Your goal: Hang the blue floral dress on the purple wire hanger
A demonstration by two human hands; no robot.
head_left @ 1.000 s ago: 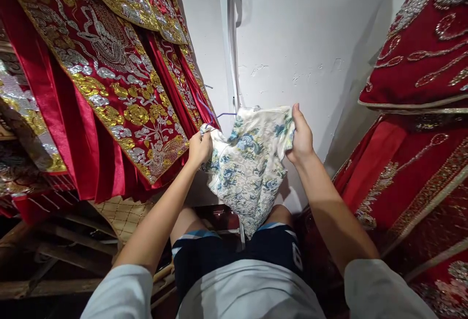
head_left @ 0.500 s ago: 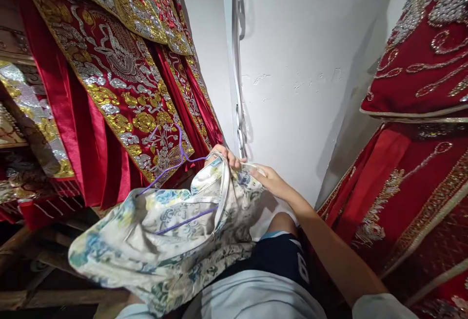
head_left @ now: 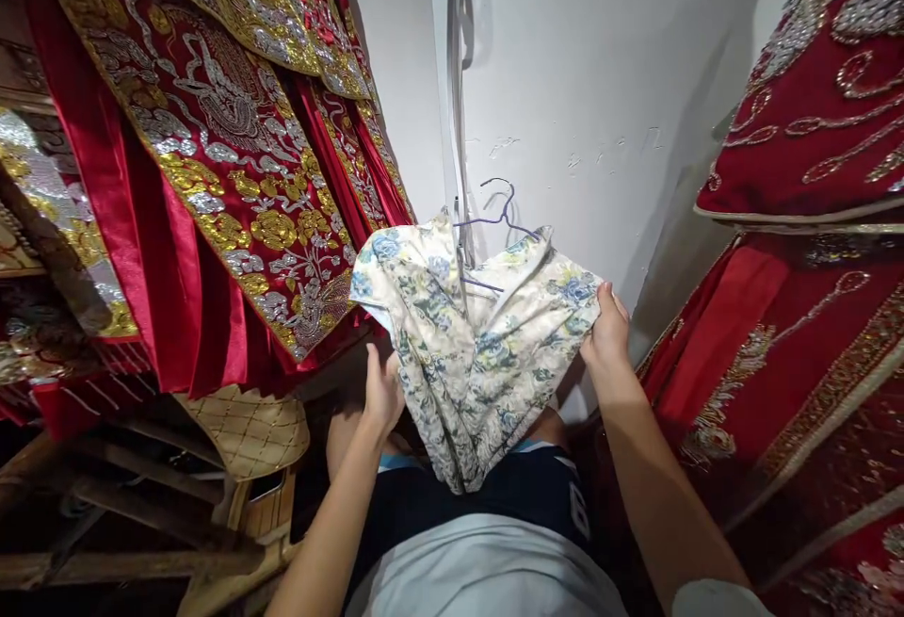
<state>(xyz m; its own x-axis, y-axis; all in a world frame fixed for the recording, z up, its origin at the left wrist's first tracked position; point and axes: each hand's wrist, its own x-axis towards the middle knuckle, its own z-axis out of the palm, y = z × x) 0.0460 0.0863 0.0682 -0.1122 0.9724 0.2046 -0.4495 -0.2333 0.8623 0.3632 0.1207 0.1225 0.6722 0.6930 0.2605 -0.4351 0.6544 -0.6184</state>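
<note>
A cream garment with a blue and green floral print (head_left: 487, 353) hangs spread out on a purple wire hanger (head_left: 505, 212), whose hook points up against the white wall. My right hand (head_left: 608, 323) pinches the garment's right shoulder edge. At the garment's left side is my left hand (head_left: 383, 389), its thumb raised and apart; its other fingers are partly hidden behind the cloth.
Red costumes with gold and silver embroidery (head_left: 272, 221) hang at the left, and more red beaded cloth (head_left: 798, 316) is at the right. A bamboo frame (head_left: 141, 495) and a quilted yellowish piece (head_left: 258, 429) are at the lower left.
The garment has turned upright, its hanger now inside the neckline and hook up. My right hand has moved right to its shoulder edge; my left hand has moved down and left.
</note>
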